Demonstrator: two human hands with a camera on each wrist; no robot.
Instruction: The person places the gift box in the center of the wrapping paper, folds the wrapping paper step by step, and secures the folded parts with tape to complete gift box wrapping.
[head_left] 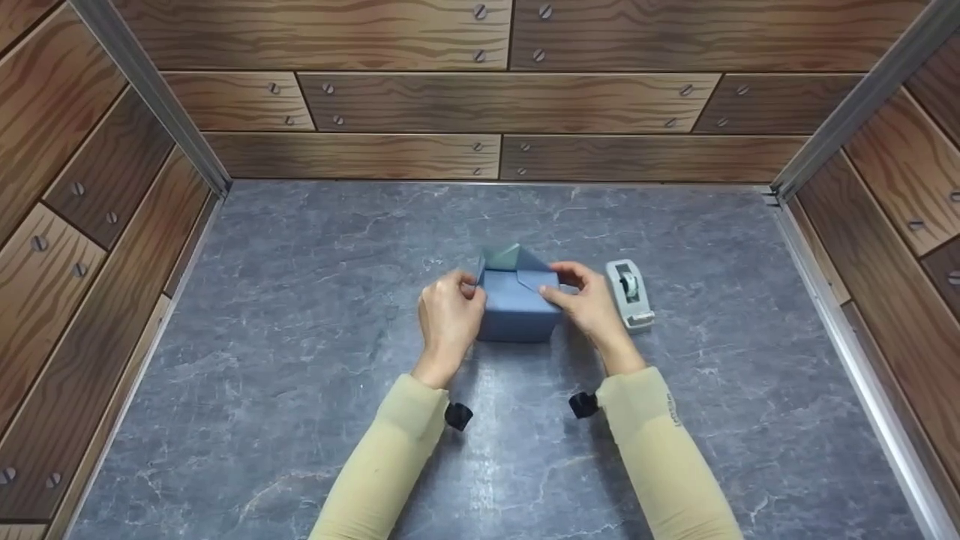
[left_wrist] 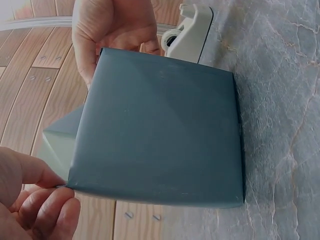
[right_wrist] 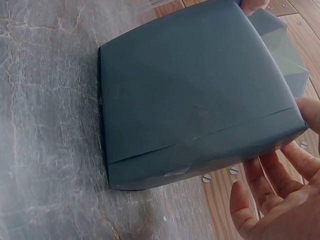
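A box wrapped in blue-grey paper (head_left: 517, 319) stands on the tabletop. At its far top edge a paper flap (head_left: 501, 258) stands up, its pale green inner side showing. My left hand (head_left: 451, 307) pinches the paper between thumb and fingers at the left top corner; the pinch shows closely in the left wrist view. My right hand (head_left: 592, 304) grips the right top edge, thumb on the folded paper above. In the right wrist view, fingers (right_wrist: 272, 172) of that hand lie along the box's side. A taped seam runs low on the wrapping there.
A pale tape dispenser (head_left: 631, 296) stands just right of my right hand. Wood-patterned panels (head_left: 510, 101) rise at the back and both sides of the grey marbled tabletop (head_left: 315, 337). Metal rails (head_left: 855, 352) run along the side edges.
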